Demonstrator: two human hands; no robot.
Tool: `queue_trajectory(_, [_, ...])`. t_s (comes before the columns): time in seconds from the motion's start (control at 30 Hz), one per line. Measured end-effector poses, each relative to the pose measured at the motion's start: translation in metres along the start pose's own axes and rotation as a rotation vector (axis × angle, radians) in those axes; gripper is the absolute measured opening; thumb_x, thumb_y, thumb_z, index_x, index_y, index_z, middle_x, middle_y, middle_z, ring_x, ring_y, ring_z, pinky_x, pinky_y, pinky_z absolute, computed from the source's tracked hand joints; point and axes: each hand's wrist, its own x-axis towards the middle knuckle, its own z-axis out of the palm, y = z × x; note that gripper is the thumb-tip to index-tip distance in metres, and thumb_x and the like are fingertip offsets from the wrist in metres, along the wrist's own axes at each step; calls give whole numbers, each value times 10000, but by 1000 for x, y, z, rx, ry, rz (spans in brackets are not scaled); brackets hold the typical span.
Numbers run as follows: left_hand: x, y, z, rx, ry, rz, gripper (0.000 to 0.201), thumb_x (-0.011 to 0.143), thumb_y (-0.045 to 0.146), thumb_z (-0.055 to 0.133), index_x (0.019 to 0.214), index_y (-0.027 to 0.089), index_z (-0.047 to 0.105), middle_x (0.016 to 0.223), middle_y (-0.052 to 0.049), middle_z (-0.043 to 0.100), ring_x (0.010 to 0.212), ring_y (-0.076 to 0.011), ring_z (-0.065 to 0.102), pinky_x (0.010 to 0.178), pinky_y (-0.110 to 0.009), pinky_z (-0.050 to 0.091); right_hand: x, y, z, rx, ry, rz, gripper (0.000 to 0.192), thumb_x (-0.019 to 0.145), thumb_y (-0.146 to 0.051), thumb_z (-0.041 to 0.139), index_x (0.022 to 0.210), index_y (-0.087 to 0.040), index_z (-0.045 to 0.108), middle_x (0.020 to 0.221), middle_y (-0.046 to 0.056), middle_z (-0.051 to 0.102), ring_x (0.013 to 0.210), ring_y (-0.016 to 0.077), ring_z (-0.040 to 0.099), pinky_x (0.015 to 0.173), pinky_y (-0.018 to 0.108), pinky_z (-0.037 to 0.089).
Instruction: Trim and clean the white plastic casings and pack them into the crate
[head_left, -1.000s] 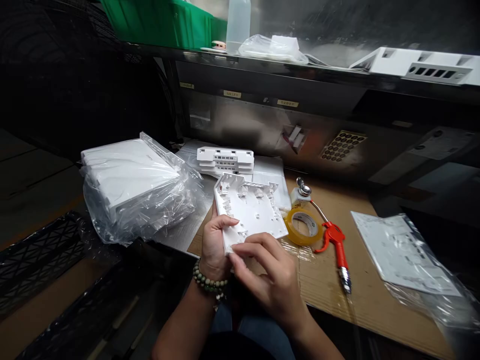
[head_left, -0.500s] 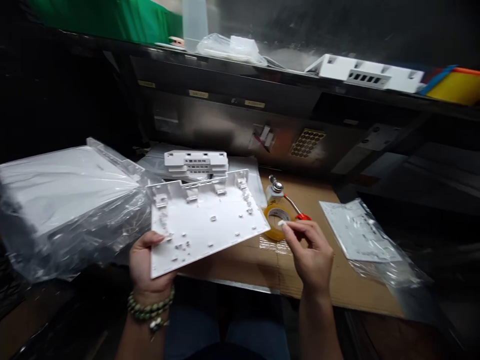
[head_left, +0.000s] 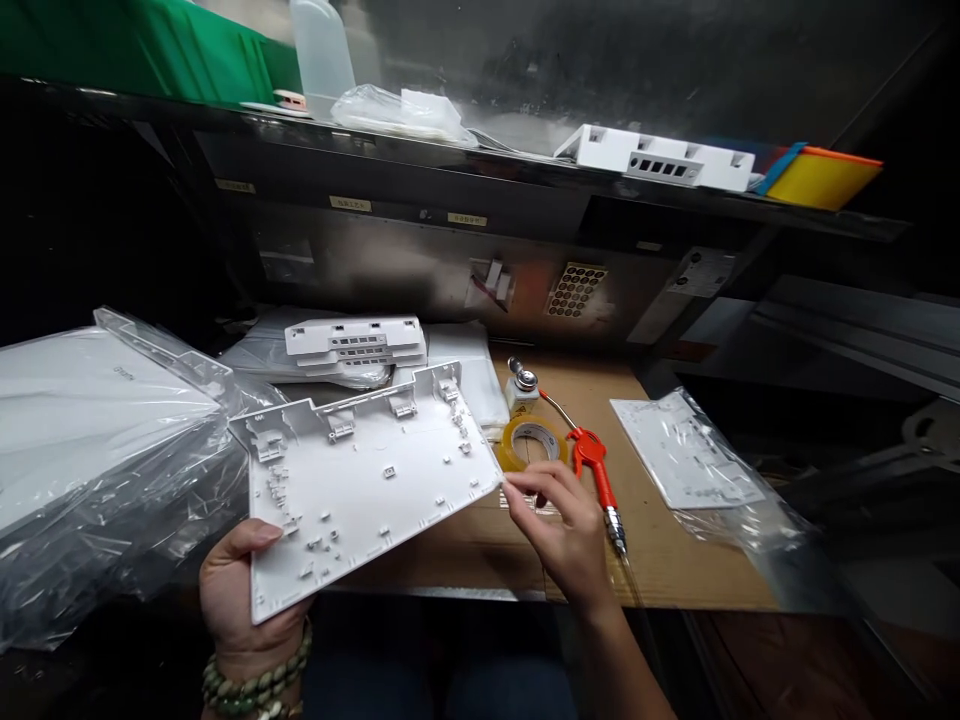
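A: Where's the white panel [head_left: 360,490]?
B: Held up above the front of the bench [head_left: 465,565], inner side with its clips facing the camera. Its outer face is turned away.
A: And the hands?
B: The left hand [head_left: 251,590] grips the panel's near left corner, thumb on top; the fingers are mostly hidden underneath. The beaded bracelet [head_left: 259,680] on that wrist is cut off at the bottom edge.
A: The right hand [head_left: 562,530]?
B: Thumb and forefinger come together at the panel's right corner. I can't tell whether they pinch the corner, hold something tiny or merely touch.
A: What's behind it?
B: A tape roll [head_left: 510,452], its lower edge covered by that hand, and a red air gun [head_left: 592,455] just beside.
A: Anything cut off on the left?
B: The plastic-wrapped stack [head_left: 97,400] runs out of view, its printed mark too small to read.
A: Up on the shelf [head_left: 517,170]?
B: The green bin [head_left: 135,50] is cropped. Below, the writing on the yellow labels [head_left: 350,204] is illegible, and the far left is lost in darkness.
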Motion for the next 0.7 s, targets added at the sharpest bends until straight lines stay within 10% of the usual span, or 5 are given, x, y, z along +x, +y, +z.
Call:
queue_trajectory(0.23, [-10, 0, -13, -31, -63, -79, 772, 786, 238, 590, 1454, 612, 487, 1275, 230, 698, 1390, -323, 542, 1089, -615, 553, 23, 27, -5, -12, 51, 94, 109, 950, -256, 695, 930, -223, 797, 905, 64, 720, 811, 186, 659, 651, 310, 535])
queue_trajectory(0.5, [-31, -13, -22, -207, -100, -238, 856, 667, 253, 621, 1389, 695, 498, 1218, 296, 643, 1389, -356, 490, 1070, -649, 544, 55, -4, 7, 117, 128, 61, 108, 961, -260, 691, 972, -224, 792, 933, 50, 705, 806, 166, 631, 679, 317, 510])
queue_trajectory(0.7, [-27, -16, -14, -188, -370, -279, 894, 658, 216, 585, 1534, 375, 509, 1400, 36, 672, 1429, -386, 453, 1191, -641, 380, 45, 5, 10, 81, 113, 89, 113, 964, -241, 693, 1001, -220, 798, 953, 50, 707, 815, 159, 621, 667, 302, 488])
